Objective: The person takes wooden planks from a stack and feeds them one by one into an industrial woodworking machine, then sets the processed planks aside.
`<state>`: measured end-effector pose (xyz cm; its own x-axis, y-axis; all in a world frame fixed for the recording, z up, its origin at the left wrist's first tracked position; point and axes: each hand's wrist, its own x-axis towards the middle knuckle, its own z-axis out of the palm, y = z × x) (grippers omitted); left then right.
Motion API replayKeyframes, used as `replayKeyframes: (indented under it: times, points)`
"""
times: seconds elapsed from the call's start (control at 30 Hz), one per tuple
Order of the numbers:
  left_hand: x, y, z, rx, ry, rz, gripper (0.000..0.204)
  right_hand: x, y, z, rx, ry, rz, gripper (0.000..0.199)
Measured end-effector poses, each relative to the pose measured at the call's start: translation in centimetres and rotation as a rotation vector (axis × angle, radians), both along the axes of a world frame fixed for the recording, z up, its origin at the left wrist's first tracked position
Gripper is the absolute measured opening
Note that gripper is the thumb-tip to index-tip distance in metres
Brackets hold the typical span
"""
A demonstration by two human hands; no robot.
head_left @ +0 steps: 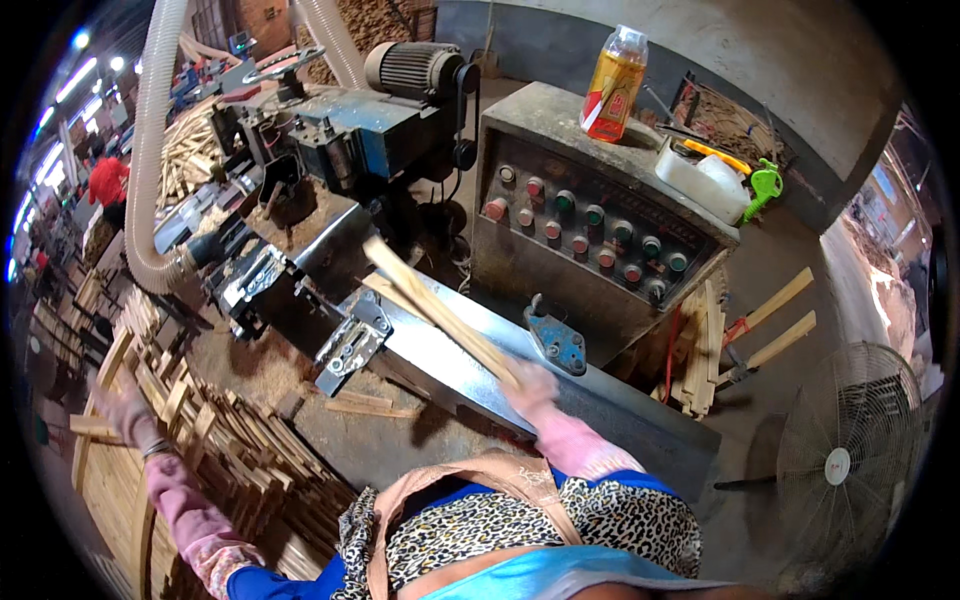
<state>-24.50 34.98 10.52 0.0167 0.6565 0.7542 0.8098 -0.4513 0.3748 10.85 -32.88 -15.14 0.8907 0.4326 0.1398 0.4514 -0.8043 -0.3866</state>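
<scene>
My right hand (530,390) is closed around the near end of a long wooden strip (445,318), which slants over the metal machine bed (640,400) with its far end toward the machine head. Another wooden strip (395,297) lies under it on the bed, partly hidden. Off to the left, my left hand (125,412) reaches over the stacked wooden strips (245,435). It is smeared by motion, so I cannot make out its fingers or whether it touches a strip. A metal guide block (355,345) sits on the bed's left edge, between my hands.
Beyond the bed stands a control cabinet (600,225) with rows of buttons, carrying a bottle (613,85) and a white container (700,180). A motor (415,70) tops the woodworking machine; a ribbed hose (150,150) rises left. A floor fan (850,465) stands right.
</scene>
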Motion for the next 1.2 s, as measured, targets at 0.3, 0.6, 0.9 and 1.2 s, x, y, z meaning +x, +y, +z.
replayKeyframes:
  times: [0.3,0.6,0.9,1.2]
  points:
    - [-5.2,12.6,-6.2,-0.650,-0.502,0.299,0.096,-7.4,-14.9,2.2,-0.153,-0.197,-0.067,0.042]
    - [-10.2,11.6,-7.3,-0.543,-1.191,-0.569,0.033,6.0,9.0,1.3,-0.178,-0.140,0.112,0.037]
    - [14.4,-23.3,-2.9,-0.771,-0.742,-0.546,0.063,1.6,22.2,7.2,0.593,0.099,0.773,0.066]
    - [21.6,-42.8,-15.3,-1.280,-0.125,-1.265,0.078,-3.4,2.2,3.2,0.355,-0.141,0.359,0.047]
